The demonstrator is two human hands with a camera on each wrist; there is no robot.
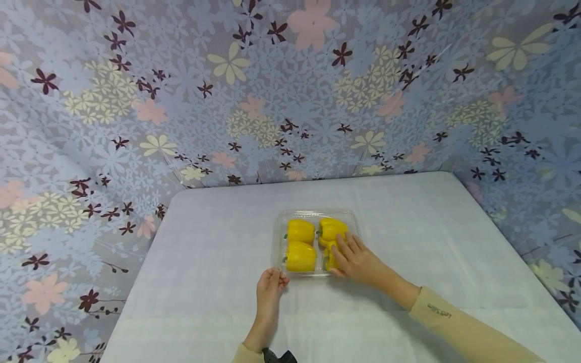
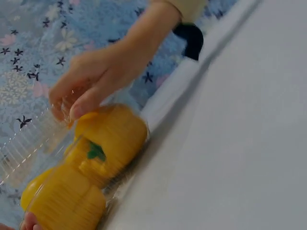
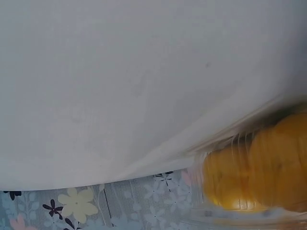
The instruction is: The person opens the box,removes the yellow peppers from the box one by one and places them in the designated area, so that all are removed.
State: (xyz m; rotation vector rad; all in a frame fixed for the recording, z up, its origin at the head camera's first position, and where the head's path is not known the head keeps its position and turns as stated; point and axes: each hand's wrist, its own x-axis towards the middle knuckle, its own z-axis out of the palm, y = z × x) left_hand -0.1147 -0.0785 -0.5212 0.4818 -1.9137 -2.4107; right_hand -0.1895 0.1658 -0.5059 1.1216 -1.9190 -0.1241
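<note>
A clear plastic tray (image 1: 319,210) on the table holds several yellow bell peppers. My right hand (image 1: 360,262) is over the front right pepper (image 1: 331,256), its fingers across the top and its thumb at the near side. The left wrist view shows this hand (image 2: 105,72) from the side, gripping the top of the pepper (image 2: 122,127), whose green stem faces that camera. At the tray's front left corner, my left hand (image 1: 271,292) has curled fingers and pinches the rim. Only its fingertips (image 2: 30,221) show in the left wrist view. Neither hand appears in the right wrist view.
A white cloth covers the table (image 1: 218,232). Behind it and at both sides hangs a flowered cloth (image 1: 281,91). The tray stands in the middle of the table, towards the back edge. In the right wrist view the tray's peppers (image 3: 235,182) are blurred.
</note>
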